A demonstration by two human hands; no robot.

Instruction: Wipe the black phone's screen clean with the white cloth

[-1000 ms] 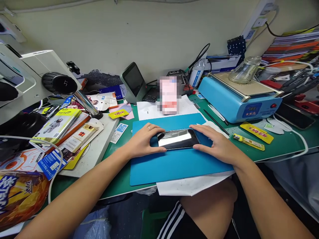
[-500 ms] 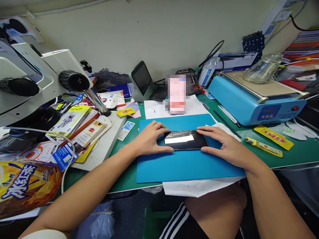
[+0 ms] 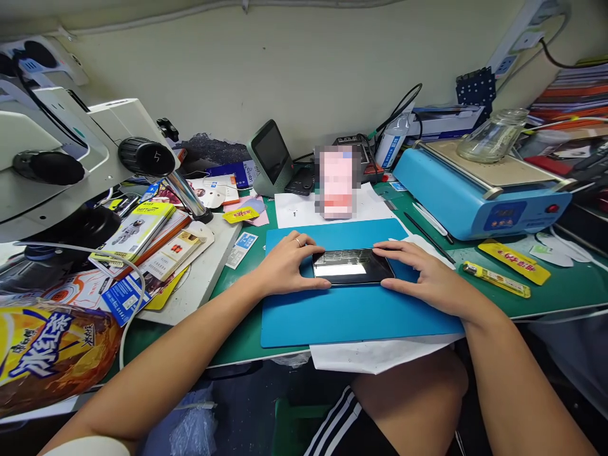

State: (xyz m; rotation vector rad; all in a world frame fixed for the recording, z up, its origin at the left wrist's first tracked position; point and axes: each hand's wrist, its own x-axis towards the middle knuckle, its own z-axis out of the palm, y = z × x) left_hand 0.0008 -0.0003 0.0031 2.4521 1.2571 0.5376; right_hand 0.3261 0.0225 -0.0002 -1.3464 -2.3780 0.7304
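Note:
A black smartphone (image 3: 354, 266) lies lengthwise across the blue mat (image 3: 332, 323), its glossy screen up and reflecting white light. My left hand (image 3: 292, 263) grips its left end, thumb along the near edge and fingers at the far edge; a ring is on one finger. At the opposite end, my right hand (image 3: 422, 272) holds the phone the same way between thumb and fingers. Behind the mat stands a second, upright phone-like screen (image 3: 337, 183), blurred out by pixelation, on white paper (image 3: 289, 209).
A microscope (image 3: 109, 145) rises at left above piled boxes and cards. A drink bottle wrapper (image 3: 52, 348) lies at front left. At right sits a blue heating machine (image 3: 479, 190) bearing a glass jar (image 3: 494, 136). A yellow cutter-like tool (image 3: 496, 278) lies before it.
The camera view has shifted slightly, moving the right-side items a little left in the picture. Both hands keep their hold on the phone, which stays in place on the mat.

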